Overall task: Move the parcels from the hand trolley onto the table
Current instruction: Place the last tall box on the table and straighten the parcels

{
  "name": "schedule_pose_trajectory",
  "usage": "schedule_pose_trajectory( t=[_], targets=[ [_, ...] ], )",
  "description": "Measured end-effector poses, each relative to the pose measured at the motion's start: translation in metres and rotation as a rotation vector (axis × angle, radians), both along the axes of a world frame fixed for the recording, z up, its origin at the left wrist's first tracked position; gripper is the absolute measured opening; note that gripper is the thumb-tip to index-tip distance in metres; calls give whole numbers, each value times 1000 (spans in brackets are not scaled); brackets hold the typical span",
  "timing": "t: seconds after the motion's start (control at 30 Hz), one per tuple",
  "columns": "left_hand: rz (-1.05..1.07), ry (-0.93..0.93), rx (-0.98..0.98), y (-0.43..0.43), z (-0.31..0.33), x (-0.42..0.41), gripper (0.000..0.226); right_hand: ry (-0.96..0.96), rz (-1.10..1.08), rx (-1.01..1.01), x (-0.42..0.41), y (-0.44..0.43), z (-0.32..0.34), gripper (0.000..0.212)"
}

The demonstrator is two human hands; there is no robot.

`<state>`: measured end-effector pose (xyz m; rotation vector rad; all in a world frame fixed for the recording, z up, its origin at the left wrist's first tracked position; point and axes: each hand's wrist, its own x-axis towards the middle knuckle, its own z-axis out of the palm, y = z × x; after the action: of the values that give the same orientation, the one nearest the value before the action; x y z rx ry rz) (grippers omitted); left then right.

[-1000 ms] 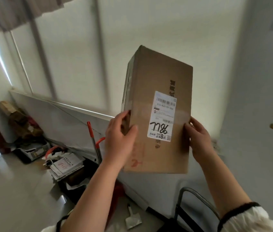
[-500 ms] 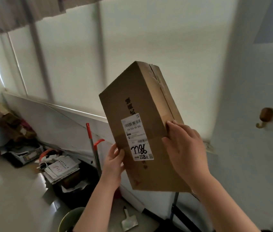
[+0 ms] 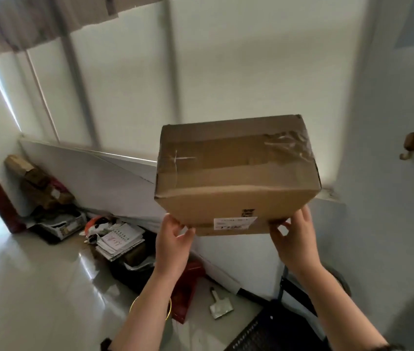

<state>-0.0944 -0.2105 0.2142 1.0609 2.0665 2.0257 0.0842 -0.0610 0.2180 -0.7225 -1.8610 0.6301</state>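
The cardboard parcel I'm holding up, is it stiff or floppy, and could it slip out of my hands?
The cardboard parcel probably handles as stiff: its edges look straight, with only slight denting. It seems fairly light for its size, since the left hand and right hand hold it aloft by the fingertips alone. That pinch at the lower corners, near glossy tape, could let it slip or tip.

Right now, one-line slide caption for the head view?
Both hands, left hand and right hand, hold a taped cardboard parcel up by its lower corners, shipping label facing the camera.
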Motion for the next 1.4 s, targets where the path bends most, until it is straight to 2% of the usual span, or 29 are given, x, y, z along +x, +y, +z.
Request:
schedule_pose_trajectory(
  t=[0.07,0.17,0.3,0.53,0.67,0.8,0.87,0.93,1.03,1.1,1.17,1.3,1.4],
  targets=[
    [26,-18,-54,-14,-16,0,23,-6,-40,-57,-4,-15,-18,42],
    [-7,-39,-88,-34,-31,2,27,6,-5,-119,-5,-32,-33,39],
    [-50,-32,-65,-47,-24,-3,38,11,36,-35,-4,-42,-25,43],
    [42,122,37,-38,61,-18,17,127,102,-19,-6,-40,57,51],
    [102,164,73,-33,111,-29,18,265,134,-42,-11,-39,109,41],
    [203,173,-17,-26,134,-38,28,207,341,-265,-13,-32,138,26],
    [147,61,-101,-23,137,-47,33,151,406,-367,-11,-28,140,21],
    [-29,-204,-152,-24,135,-53,31,173,429,-555,-7,-21,138,15],
    [-171,-422,-275,-28,118,-63,30,183,524,-809,3,-15,128,34],
    [-249,-518,-312,-26,100,-67,31,181,587,-844,9,-16,121,47],
    [-290,-595,-301,-23,82,-66,34,143,625,-870,13,-18,114,52],
    [-285,-664,-233,-16,66,-66,39,66,547,-839,15,-16,104,27],
    [-236,-614,-146,-10,74,-64,47,83,591,-831,18,-15,106,28]
  ],
)
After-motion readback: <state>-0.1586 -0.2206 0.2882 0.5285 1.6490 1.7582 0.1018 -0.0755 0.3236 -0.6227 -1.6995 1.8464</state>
